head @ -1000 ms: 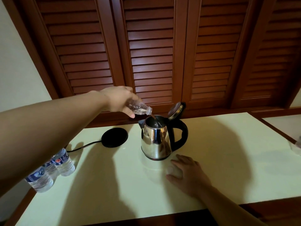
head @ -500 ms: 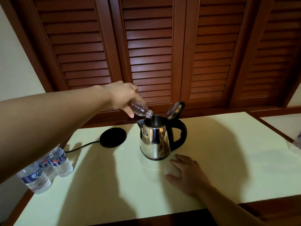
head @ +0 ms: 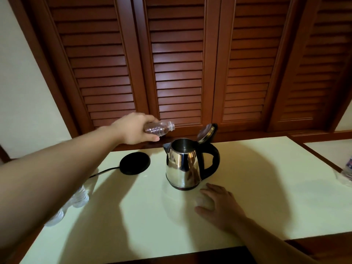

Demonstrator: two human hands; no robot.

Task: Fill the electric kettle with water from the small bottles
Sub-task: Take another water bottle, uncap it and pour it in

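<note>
Nearest the desk's (head: 266,187) front edge, the right hand (head: 219,204) is lying flat with its fingers spread and relaxed, gripping nothing, just in front of the kettle (head: 183,164). It is not bracing the kettle, so a knock from the bottle could shift it. By the left edge, the spare bottles (head: 80,197) are sitting half hidden under the left forearm, which could sweep them off if it drops. Farther back, the kettle is standing mid-desk with its lid (head: 206,132) tipped open, beside the black base (head: 134,163). Beyond, the left hand (head: 135,130) is wrapping its fingers around the small bottle (head: 160,128), holding it roughly level, left of the opening; any remaining water could spill onto the desk.
</note>
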